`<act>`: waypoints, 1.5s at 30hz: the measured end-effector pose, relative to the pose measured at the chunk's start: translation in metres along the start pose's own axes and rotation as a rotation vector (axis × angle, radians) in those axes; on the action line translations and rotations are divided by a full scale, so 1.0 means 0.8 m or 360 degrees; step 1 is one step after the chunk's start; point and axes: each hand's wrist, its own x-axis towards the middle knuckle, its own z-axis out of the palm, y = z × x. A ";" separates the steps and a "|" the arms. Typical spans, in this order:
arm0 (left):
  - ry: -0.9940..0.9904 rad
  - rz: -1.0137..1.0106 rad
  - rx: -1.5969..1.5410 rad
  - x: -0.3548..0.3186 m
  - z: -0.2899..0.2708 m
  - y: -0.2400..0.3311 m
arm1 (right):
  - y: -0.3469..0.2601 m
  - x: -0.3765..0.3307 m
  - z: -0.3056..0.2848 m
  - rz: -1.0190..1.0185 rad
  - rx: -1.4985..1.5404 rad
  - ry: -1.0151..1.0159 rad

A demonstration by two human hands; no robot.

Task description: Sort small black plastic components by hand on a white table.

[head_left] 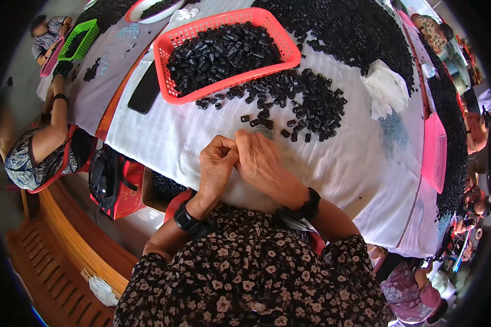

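My left hand (215, 166) and my right hand (262, 163) are pressed together over the white cloth (163, 136), fingertips meeting just short of a loose heap of small black cylindrical parts (305, 103). The fingers are curled in; whatever they pinch is hidden. A red plastic basket (172, 41) filled with the same black parts stands beyond the heap. A small patch of tiny pale bits (264, 131) lies right in front of my fingertips.
A black phone (144, 87) lies left of the basket. Crumpled white cloth (387, 87) and a pink tray (433, 152) are at the right, with big black part piles (354, 27) behind. Other people sit around, one by a green basket (82, 38). A wooden bench (54, 245) and bag (114, 180) are lower left.
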 end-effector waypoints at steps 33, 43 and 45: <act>-0.0026 0.0070 -0.0037 0.009 -0.040 0.015 | 0.004 0.004 -0.039 0.0086 0.0270 -0.0122; 0.0244 0.0575 0.0274 0.068 -0.097 0.107 | 0.051 -0.046 -0.071 0.0323 0.0159 -0.0066; 0.0224 0.0614 0.0249 0.085 -0.098 0.118 | 0.048 -0.040 -0.063 0.0299 0.0121 -0.0055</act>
